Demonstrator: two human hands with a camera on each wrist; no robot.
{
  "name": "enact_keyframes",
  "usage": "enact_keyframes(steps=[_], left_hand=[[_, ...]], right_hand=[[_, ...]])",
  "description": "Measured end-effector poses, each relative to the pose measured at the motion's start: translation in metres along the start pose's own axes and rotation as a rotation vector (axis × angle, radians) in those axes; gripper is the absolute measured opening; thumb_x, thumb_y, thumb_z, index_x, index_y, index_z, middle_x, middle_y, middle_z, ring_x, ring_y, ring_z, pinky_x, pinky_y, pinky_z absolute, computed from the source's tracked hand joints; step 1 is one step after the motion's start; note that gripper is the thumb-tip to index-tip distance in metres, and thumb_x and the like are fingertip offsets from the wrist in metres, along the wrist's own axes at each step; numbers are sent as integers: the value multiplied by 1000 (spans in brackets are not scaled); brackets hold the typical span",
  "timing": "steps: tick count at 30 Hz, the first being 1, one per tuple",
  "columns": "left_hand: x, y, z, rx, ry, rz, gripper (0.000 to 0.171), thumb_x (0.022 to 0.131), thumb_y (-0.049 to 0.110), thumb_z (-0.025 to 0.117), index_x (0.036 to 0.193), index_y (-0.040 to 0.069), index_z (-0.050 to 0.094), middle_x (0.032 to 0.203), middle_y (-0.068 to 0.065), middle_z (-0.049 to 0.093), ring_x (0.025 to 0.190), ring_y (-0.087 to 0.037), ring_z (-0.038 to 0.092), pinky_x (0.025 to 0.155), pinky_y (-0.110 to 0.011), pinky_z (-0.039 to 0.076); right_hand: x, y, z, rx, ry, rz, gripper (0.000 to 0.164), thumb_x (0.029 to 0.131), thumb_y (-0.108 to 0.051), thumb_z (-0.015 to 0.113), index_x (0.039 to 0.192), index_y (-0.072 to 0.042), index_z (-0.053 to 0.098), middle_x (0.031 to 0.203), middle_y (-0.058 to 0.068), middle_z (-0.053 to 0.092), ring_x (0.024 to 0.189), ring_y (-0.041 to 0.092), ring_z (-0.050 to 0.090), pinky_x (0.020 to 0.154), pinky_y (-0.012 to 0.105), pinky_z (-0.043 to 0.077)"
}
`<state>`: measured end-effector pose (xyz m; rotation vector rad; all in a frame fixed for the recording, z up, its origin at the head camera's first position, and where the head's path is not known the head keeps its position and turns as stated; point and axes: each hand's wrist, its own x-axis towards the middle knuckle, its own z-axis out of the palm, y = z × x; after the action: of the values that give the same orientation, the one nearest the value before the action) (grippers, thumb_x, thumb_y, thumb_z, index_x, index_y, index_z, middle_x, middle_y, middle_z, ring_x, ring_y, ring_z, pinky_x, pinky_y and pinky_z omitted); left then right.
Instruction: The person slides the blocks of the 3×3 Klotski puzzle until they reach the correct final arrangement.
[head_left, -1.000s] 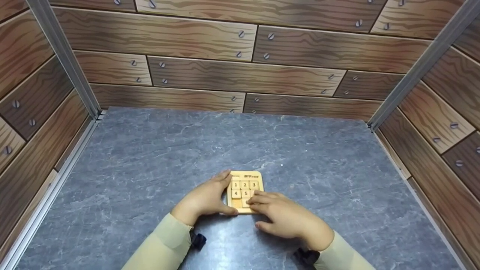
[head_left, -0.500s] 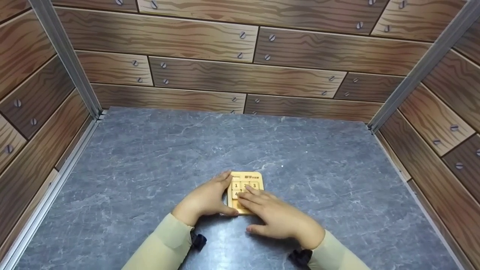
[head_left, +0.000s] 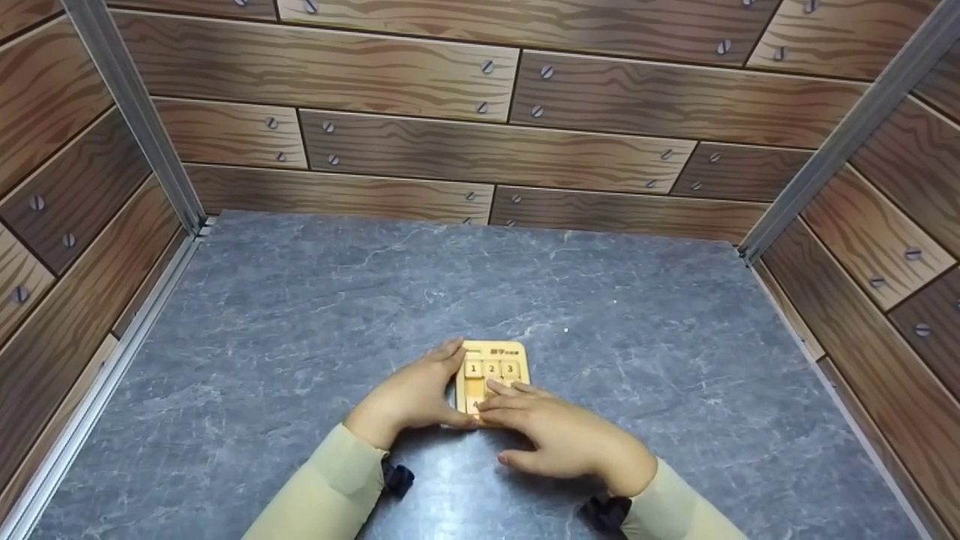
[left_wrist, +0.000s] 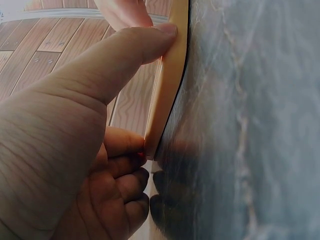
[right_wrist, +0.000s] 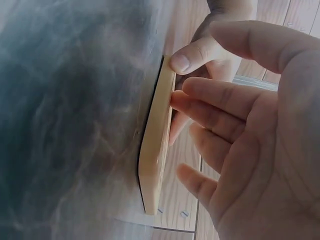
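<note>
A yellow number slide puzzle (head_left: 480, 347) lies flat on the table. Tiles 1, 2 and 3 show in its top row, and tile 4 (head_left: 475, 405) sits low on the left beneath a gap. My left hand (head_left: 409, 394) grips the puzzle's left side, thumb at the near corner and fingers at the far part. With fingers extended, my right hand (head_left: 574, 439) touches the lower tiles and hides several of them. In the right wrist view, its fingertips meet the top of the puzzle's edge (right_wrist: 155, 135), and the thumb stands apart.
The blue-grey marbled table (head_left: 360, 300) surrounds the puzzle. Wood-patterned walls (head_left: 420, 142) with metal corner posts (head_left: 840, 139) enclose the back and both sides. A dark strap device (head_left: 397, 480) is worn at each wrist.
Tile 4 has slid down from the middle row to the bottom left, leaving a gap above it. My right hand shifted left, then slightly back toward me. The left hand stays put.
</note>
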<state>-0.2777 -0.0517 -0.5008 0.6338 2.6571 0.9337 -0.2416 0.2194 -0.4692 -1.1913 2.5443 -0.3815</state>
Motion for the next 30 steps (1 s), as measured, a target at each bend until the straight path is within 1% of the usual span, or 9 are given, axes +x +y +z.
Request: enact_keyframes(steps=[3, 6, 10, 13, 15, 18, 25, 28, 30], left_hand=[[0, 0, 0, -2, -2, -6, 125, 81, 50, 100, 176, 0, 34, 189, -14, 26, 175, -39, 29, 145, -56, 27], [0, 0, 0, -1, -9, -10, 125, 82, 50, 100, 176, 1, 33, 189, -13, 25, 176, -38, 28, 145, -55, 27], [0, 0, -1, 4, -17, -13, 125, 82, 49, 100, 176, 0, 32, 189, -13, 25, 176, -37, 28, 145, -54, 27], [0, 0, -1, 6, -18, -14, 125, 82, 49, 100, 176, 0, 33, 189, -13, 25, 176, -38, 28, 145, -54, 27], [0, 1, -1, 7, -19, -18, 125, 82, 50, 99, 176, 1, 33, 189, -13, 25, 176, -38, 28, 145, -54, 26], [0, 1, -1, 8, -18, -21, 125, 82, 51, 99, 176, 2, 33, 189, -12, 25, 175, -39, 28, 145, -55, 26], [1, 1, -1, 2, -9, -12, 125, 81, 49, 100, 176, 1, 34, 189, -12, 26, 175, -38, 29, 145, -54, 27], [1, 1, -1, 4, -4, -7, 125, 81, 49, 100, 175, 0, 35, 188, -13, 27, 175, -37, 30, 145, -53, 27], [1, 1, -1, 5, -5, -8, 125, 81, 50, 100, 175, 0, 35, 188, -14, 27, 175, -37, 29, 145, -54, 27]], right_hand=[[-1, 2, -1, 5, 10, -9, 64, 110, -44, 70, 167, -18, 58, 179, 1, 51, 173, 28, 38, 143, 60, 29], [-1, 4, -2, -4, 45, 8, 64, 109, -41, 71, 165, -14, 59, 178, 7, 52, 171, 34, 41, 141, 63, 33], [-1, 7, -2, -37, 99, 69, 65, 107, -39, 74, 164, -10, 60, 176, 12, 53, 168, 39, 44, 139, 64, 36], [0, 7, -2, -48, 102, 108, 67, 107, -41, 73, 165, -11, 58, 176, 11, 52, 168, 38, 44, 140, 63, 36], [0, 8, -1, -36, 88, 119, 69, 107, -42, 73, 166, -11, 57, 178, 11, 50, 170, 37, 42, 140, 63, 34], [1, 8, 1, -10, 63, 111, 72, 107, -44, 74, 169, -14, 54, 181, 8, 46, 173, 36, 37, 142, 64, 31], [2, 10, 6, 25, -29, 32, 84, 107, -52, 73, 178, -22, 40, 190, -8, 27, 180, 30, 16, 146, 62, 15], [1, 11, 6, 40, -50, 14, 86, 106, -53, 72, 179, -25, 36, 191, -11, 22, 180, 30, 12, 147, 63, 10], [0, 12, 3, 47, -51, 13, 86, 106, -52, 72, 179, -24, 37, 191, -10, 21, 180, 30, 11, 146, 64, 8]])
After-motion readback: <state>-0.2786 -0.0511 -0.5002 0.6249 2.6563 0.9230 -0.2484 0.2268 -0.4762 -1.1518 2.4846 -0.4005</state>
